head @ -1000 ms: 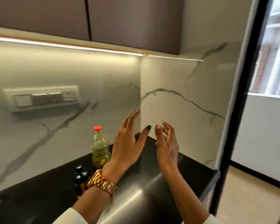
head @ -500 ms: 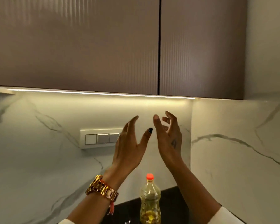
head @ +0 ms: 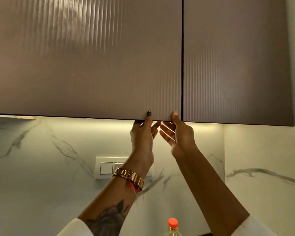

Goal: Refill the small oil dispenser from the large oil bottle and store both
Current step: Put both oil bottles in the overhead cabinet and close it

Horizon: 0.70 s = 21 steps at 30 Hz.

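Large oil bottle sits at bottom edge of view, well below both hands, roughly under the right forearm. Left hand & right hand both pinch bottom edge of the left cabinet door: thumbs on the front face, fingers hooked under, hands just beside each other. Bottle upright, long axis vertical, red cap up; body mostly cut off.

I can read no text, label, brand, number or sign anywhere in my view. The clear plastic oil bottle with the orange-red cap, low below my grip, shows no label, and the white wall switch panel bears no markings.
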Each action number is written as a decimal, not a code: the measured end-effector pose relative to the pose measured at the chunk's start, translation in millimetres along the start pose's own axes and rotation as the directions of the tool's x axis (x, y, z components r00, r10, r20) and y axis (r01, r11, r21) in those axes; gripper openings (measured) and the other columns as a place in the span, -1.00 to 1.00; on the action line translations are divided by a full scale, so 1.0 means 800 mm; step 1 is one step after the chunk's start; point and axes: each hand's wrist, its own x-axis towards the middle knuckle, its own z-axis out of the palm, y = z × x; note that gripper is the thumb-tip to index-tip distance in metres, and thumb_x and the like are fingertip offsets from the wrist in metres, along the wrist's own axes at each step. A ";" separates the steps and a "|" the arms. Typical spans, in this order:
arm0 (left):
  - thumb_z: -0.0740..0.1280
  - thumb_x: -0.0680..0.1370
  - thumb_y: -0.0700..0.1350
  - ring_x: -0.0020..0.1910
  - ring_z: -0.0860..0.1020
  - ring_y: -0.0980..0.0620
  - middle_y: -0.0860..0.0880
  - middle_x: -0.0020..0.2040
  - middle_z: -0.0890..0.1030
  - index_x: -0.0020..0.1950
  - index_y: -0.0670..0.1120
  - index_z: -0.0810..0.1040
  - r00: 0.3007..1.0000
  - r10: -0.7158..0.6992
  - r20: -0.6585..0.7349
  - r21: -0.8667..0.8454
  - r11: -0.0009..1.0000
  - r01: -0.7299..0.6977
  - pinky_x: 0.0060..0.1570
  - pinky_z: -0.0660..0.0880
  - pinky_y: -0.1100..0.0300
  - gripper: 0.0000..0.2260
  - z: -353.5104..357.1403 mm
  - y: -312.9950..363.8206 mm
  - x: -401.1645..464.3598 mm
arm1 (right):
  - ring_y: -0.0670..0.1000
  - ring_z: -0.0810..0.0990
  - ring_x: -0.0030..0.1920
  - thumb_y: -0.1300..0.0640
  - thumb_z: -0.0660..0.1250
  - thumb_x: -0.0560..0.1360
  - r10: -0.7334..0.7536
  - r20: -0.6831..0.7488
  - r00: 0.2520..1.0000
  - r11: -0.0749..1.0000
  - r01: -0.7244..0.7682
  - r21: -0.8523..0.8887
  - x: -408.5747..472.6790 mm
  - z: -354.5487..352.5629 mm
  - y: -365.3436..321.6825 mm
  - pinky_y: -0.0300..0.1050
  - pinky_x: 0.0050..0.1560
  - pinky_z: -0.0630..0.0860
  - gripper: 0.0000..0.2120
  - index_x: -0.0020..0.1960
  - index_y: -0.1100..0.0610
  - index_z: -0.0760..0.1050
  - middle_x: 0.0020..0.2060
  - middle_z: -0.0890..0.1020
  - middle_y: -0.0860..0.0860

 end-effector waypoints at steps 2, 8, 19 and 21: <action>0.28 0.55 -0.08 -0.01 0.63 0.04 0.04 0.00 0.63 0.00 0.06 0.50 1.000 -0.005 0.009 -0.026 1.000 0.005 0.17 0.48 0.12 -0.94 0.000 0.003 -0.008 | 0.10 0.60 0.01 0.03 0.24 0.55 -0.012 -0.011 1.000 1.000 0.012 0.007 -0.010 0.002 -0.004 -0.14 -0.16 0.55 -0.77 0.10 0.16 0.44 0.06 0.60 0.13; 0.29 0.54 -0.09 0.00 0.63 0.04 0.07 -0.09 0.65 -0.04 0.05 0.51 0.997 -0.048 0.057 -0.107 0.993 0.054 0.28 0.42 0.04 -0.95 0.003 0.028 -0.042 | 0.06 0.59 -0.03 0.04 0.26 0.53 -0.069 -0.073 0.995 0.997 0.070 0.017 -0.054 0.000 -0.027 -0.16 -0.16 0.53 -0.78 0.11 0.13 0.41 0.06 0.59 0.10; 0.27 0.54 -0.07 -0.01 0.64 0.07 0.07 -0.04 0.67 0.00 0.06 0.54 0.972 -0.068 0.223 -0.241 0.963 0.123 0.24 0.44 0.07 -0.91 0.001 0.076 -0.116 | 0.10 0.61 0.03 0.03 0.28 0.51 -0.154 -0.179 0.972 0.988 0.153 -0.020 -0.161 0.002 -0.074 -0.06 -0.02 0.52 -0.81 0.08 0.09 0.43 0.09 0.60 0.10; 0.26 0.54 -0.08 -0.01 0.64 0.06 0.06 -0.05 0.67 0.00 0.05 0.54 0.968 -0.071 0.239 -0.275 0.951 0.138 0.20 0.46 0.10 -0.91 0.001 0.089 -0.134 | 0.07 0.61 0.01 0.03 0.28 0.51 -0.173 -0.192 0.966 0.985 0.170 -0.033 -0.185 0.006 -0.083 -0.10 -0.07 0.53 -0.86 0.01 0.06 0.45 0.07 0.61 0.08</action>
